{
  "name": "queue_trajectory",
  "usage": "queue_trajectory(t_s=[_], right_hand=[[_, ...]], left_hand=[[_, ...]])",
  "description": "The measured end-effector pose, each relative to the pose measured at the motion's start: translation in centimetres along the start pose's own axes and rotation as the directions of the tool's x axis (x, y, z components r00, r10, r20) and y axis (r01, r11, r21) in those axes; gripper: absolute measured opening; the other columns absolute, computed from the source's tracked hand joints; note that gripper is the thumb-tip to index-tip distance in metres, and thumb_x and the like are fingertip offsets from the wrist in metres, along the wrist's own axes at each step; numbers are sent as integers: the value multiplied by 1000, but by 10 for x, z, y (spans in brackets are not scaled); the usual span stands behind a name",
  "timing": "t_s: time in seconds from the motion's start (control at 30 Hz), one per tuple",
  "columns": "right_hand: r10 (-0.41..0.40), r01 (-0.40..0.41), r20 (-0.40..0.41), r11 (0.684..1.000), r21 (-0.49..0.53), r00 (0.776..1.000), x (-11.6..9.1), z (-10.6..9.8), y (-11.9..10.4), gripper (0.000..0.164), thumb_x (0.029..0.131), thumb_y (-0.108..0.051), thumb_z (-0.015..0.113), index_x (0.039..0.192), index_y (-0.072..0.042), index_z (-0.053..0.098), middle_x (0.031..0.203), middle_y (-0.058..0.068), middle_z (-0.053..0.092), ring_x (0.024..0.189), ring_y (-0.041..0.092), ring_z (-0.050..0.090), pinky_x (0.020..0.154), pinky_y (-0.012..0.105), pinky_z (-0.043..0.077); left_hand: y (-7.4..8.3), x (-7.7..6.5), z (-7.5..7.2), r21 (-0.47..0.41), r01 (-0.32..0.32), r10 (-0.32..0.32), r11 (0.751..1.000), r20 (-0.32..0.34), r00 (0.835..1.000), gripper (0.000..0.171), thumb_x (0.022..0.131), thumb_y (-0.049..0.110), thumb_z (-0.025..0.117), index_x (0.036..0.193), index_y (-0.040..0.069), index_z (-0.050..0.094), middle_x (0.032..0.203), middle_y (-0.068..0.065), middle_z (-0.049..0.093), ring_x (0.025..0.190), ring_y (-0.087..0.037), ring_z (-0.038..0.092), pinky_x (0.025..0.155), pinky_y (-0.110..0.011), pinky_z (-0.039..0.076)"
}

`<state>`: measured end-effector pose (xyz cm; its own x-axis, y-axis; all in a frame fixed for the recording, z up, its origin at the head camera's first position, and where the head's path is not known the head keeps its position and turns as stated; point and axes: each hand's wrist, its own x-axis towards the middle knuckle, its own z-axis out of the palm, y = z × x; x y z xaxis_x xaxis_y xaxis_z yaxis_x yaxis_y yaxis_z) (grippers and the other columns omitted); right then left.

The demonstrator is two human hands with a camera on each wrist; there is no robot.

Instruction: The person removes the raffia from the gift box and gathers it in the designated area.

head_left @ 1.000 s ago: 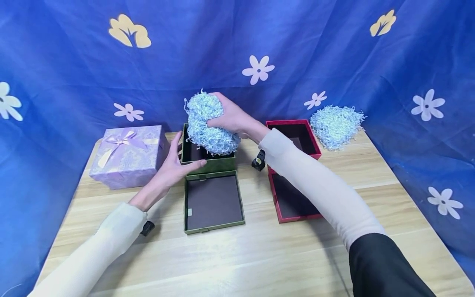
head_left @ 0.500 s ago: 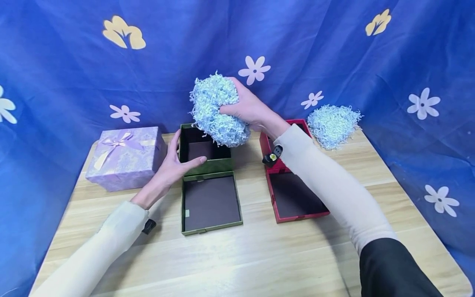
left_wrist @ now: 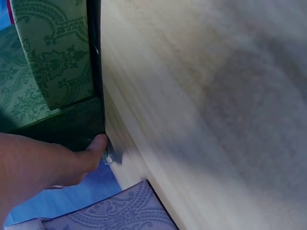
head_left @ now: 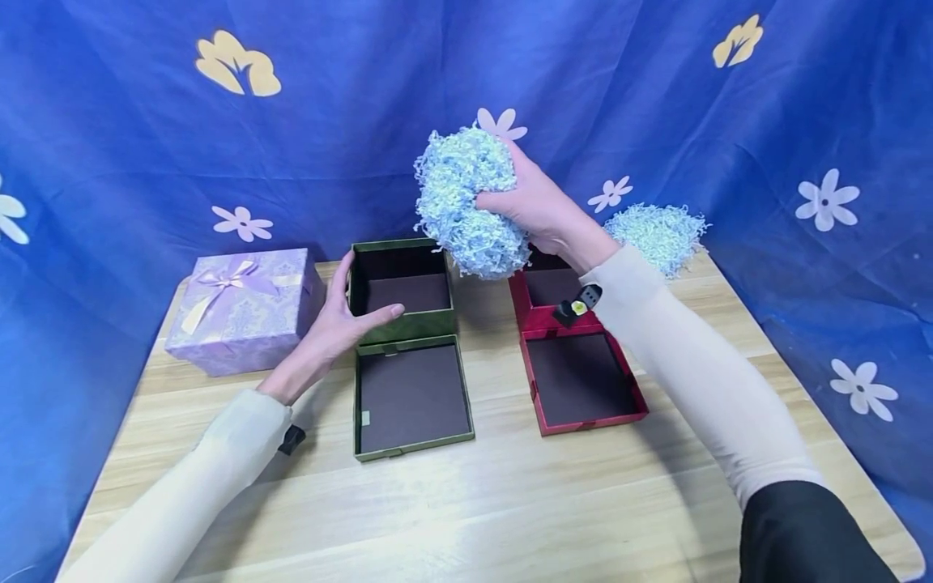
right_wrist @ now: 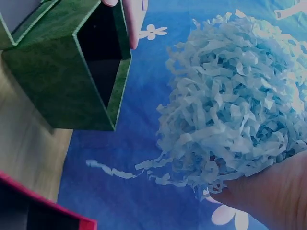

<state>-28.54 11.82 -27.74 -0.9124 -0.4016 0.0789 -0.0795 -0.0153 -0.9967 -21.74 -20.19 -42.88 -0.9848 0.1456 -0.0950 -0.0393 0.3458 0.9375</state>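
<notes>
My right hand (head_left: 543,202) grips a big fluffy clump of pale blue shredded paper (head_left: 466,198), thumb in front. It is raised above and between the two boxes. A loose strand trails from the clump (right_wrist: 235,100) in the right wrist view. My left hand (head_left: 335,324) rests at the left front corner of the green box (head_left: 415,325), its fingers along the left side and its thumb stretched straight across the front. That box stands uncovered, its dark inside bare. In front of it lies the green lid (head_left: 415,397), inner side up.
To the right stands a red box (head_left: 519,304), partly behind my right forearm, with its red lid (head_left: 583,376) lying inside-up before it. A second pile of blue shredded paper (head_left: 656,231) lies beyond. A lilac gift box (head_left: 240,312) with a bow stands left. Blue curtain (head_left: 364,97) hangs behind.
My right hand has lifted the shredded paper up out of the green box and carried it to the right. My left hand stays at the green box.
</notes>
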Motion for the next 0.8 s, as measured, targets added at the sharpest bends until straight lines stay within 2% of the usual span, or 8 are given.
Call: queue_trajectory(t_s=[0.17,0.43,0.53,0.63,0.73,0.8], right_hand=[[32,-30,-44,999,37,999,-16,-15,3,81,94,12,63,163,-17,32,151,16,47,124,32,58,88,43,61],[59,-47,-135,995,87,989,-42,-45,7,80,98,14,59,164,-22,31,153,15,47,124,32,58,81,38,64],[53,-42,-175,997,67,983,-50,-55,8,86,97,15,58,169,-23,28,160,11,44,132,28,52,89,34,59],[84,-84,-231,996,11,969,-61,-66,5,95,98,12,59,175,-26,18,173,3,29,144,21,37,101,34,47],[116,-127,-285,992,-20,951,-72,-77,4,100,100,7,61,177,-29,10,178,-3,14,152,18,23,110,39,36],[107,-119,-309,993,-21,945,-80,-85,6,97,100,7,61,176,-28,12,178,0,16,150,19,25,109,38,37]], left_hand=[[-2,3,0,20,-3,2,1000,9,1000,126,94,40,89,174,42,-8,181,-1,-12,164,-30,-8,128,-68,8],[3,2,1,47,1,-2,999,30,1000,126,94,42,88,175,40,-9,181,-1,-13,164,-30,-5,127,-68,8],[4,2,0,55,3,-5,998,31,999,126,94,42,88,175,39,-9,181,-1,-13,164,-31,-4,127,-69,9],[3,2,0,63,0,-2,998,30,1000,127,94,42,88,174,40,-10,181,0,-13,164,-31,-4,127,-69,9],[1,2,-1,70,-3,2,998,25,1000,127,94,44,87,174,42,-11,181,0,-13,164,-31,-4,127,-70,10],[0,2,-2,71,-3,1,997,24,1000,126,94,44,87,173,43,-11,181,0,-13,164,-30,-4,127,-69,10]])
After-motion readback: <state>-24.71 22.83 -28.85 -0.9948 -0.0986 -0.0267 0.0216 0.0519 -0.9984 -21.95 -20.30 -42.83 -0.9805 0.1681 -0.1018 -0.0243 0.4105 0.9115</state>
